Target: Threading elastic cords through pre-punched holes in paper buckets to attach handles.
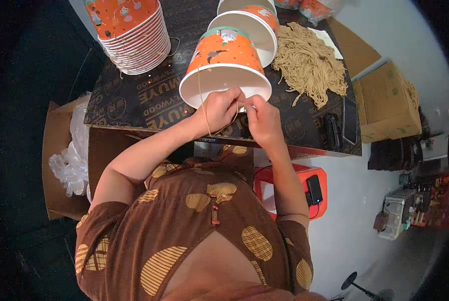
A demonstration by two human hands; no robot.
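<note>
An orange printed paper bucket [229, 50] lies tipped on the table, its white-rimmed mouth toward me. From the left side of its rim a tan cord [204, 111] hangs down and loops round below my wrist. My left hand [217, 111] is closed in front of the mouth, pinching the cord between thumb and fingers. Close beside it, my right hand [265, 123] is also closed on the cord, fingertips almost touching the left ones. Exactly how the cord runs between the fingertips is hidden.
Behind stand more tipped buckets [267, 37]. A nested bucket stack [139, 45] is at the left, a heap of tan cords [312, 65] at the right. Dark phone-like objects [333, 129] lie near the right edge. Cardboard boxes [387, 103] flank the table; a red stool [320, 188] stands below.
</note>
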